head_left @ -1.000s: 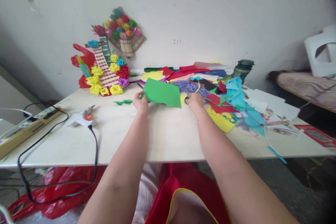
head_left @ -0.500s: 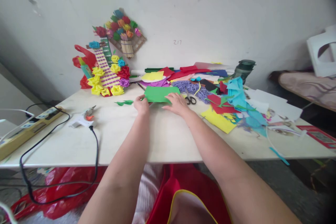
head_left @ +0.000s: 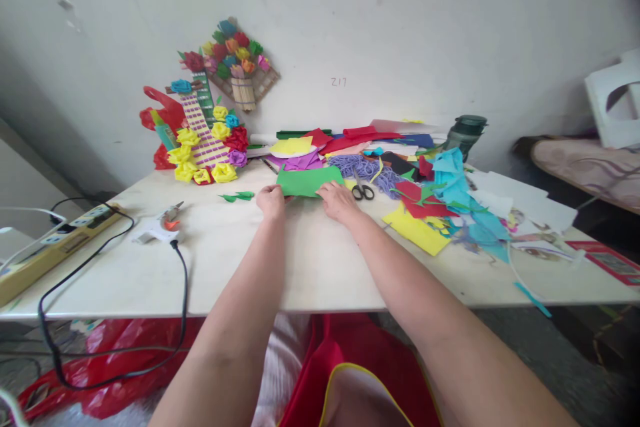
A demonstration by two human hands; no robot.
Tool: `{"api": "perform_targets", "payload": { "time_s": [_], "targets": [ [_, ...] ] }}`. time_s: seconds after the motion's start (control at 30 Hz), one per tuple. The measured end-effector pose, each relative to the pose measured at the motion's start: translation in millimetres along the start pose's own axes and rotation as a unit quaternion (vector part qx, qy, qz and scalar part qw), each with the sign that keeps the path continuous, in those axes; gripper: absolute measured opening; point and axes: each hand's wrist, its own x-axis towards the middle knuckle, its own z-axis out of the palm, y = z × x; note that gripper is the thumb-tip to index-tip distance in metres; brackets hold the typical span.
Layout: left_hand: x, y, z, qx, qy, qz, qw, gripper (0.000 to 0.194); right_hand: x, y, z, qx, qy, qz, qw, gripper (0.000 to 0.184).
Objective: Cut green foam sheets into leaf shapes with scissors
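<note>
A rectangular sheet of green paper is held between my two hands, just above the white table. My left hand is closed on its left end. At the lower right edge, my right hand pinches the sheet, fingers bent over it and thumb hidden. Something dark red shows in a thin strip beneath the paper. Small cut green leaves lie left of my left hand. Scissors with black handles rest just right of my right hand.
Paper scraps, including a yellow sheet, and purple yarn cover the right and back. A glue gun with its cord and a power strip lie left. Paper flowers and a dark bottle stand behind.
The green sheet has shifted slightly and its near edge is lower. My right hand's fingers have drawn in from lying across the sheet to gripping its edge; my left hand stays nearly in place.
</note>
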Motion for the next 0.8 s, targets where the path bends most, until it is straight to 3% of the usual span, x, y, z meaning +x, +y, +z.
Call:
{"api": "perform_targets", "payload": {
  "time_s": [0.17,0.3,0.4,0.47,0.6,0.8],
  "targets": [
    [-0.6,4.2,-1.5,-0.051,-0.031,-0.032,0.998,0.011,1.7,3.0,-0.6,0.021,-0.007,0.054,0.998,0.027],
    [-3.3,9.5,-5.1,-0.038,-0.157,-0.053,0.985,0.016,1.6,10.0,1.0,0.052,0.007,0.101,0.993,0.027],
    [-5.4,11.8,-9.4,-0.019,-0.264,-0.005,0.964,0.036,1.1,16.8,1.0,0.069,0.016,0.131,0.989,0.027],
    [-5.5,11.7,-12.1,-0.006,-0.301,0.036,0.953,0.045,0.8,21.1,0.5,0.075,0.021,0.141,0.987,0.027],
    [-0.9,7.9,-14.9,0.059,-0.310,0.069,0.946,0.046,0.5,28.0,1.4,0.092,0.018,0.137,0.986,0.026],
    [4.8,4.7,-12.3,0.104,-0.259,0.048,0.959,0.032,0.8,31.5,3.4,0.118,0.022,0.128,0.984,0.023]
  ]
}}
